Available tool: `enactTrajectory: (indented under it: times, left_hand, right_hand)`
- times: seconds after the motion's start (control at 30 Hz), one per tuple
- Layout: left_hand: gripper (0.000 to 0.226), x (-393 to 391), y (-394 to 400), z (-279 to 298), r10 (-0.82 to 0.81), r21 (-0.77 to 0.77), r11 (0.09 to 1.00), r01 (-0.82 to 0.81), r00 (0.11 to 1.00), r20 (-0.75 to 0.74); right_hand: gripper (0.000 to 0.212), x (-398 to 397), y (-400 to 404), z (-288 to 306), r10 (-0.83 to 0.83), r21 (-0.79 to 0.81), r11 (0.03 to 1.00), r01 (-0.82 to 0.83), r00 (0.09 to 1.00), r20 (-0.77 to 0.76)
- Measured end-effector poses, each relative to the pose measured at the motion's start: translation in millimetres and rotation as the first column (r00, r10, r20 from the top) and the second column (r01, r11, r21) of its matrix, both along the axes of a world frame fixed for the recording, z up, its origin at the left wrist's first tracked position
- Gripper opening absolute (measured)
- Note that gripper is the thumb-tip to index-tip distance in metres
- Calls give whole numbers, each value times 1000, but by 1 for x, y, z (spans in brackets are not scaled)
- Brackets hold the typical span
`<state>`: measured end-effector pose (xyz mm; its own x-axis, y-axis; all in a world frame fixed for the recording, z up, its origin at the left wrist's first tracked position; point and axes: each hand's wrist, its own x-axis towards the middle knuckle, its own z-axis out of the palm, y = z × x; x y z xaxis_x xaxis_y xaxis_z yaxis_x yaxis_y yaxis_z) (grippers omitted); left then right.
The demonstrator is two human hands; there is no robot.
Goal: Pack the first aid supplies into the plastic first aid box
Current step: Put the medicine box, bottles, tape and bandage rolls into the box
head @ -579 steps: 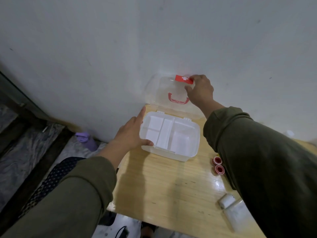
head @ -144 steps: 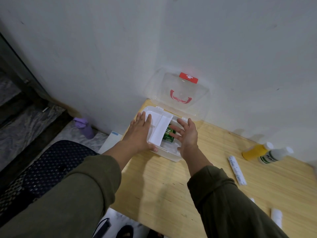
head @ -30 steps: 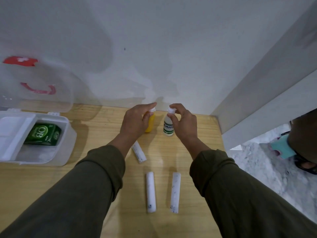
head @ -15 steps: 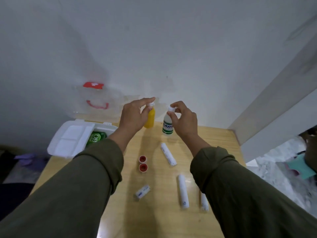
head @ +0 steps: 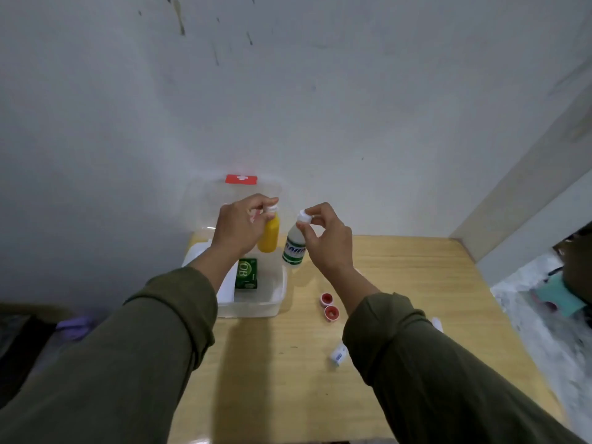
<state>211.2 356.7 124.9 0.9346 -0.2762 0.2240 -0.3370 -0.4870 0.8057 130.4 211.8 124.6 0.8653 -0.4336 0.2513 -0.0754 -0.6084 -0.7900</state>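
Observation:
The clear plastic first aid box (head: 275, 299) stands open on the wooden table, its lid with a red cross tag (head: 241, 179) leaning against the wall. A green carton (head: 246, 273) lies inside beside a white tray insert (head: 226, 288). My left hand (head: 238, 224) holds a yellow bottle (head: 269, 235) by its white cap, hanging above the box. My right hand (head: 326, 238) grips a white bottle with a green label (head: 294, 248) by its cap, over the box's right edge.
Two small red-capped rolls (head: 329, 306) lie on the table (head: 288, 363) right of the box. A small white roll (head: 338, 355) lies nearer to me, partly behind my right sleeve. The wall is right behind the box. The table's right edge drops to the floor.
Both hands have lifted the two bottles off the table and carried them left, to above the open box. The view has swung left with them.

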Motion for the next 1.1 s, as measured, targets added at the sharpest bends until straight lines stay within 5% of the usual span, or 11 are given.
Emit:
enactTrajectory:
  times: [1.1]
  left_hand:
    - [15,22,21,-68,-139,-115,987,115,963,-231]
  right_hand:
    - [16,13,40,-74,42,-121,991,-58,990,-135]
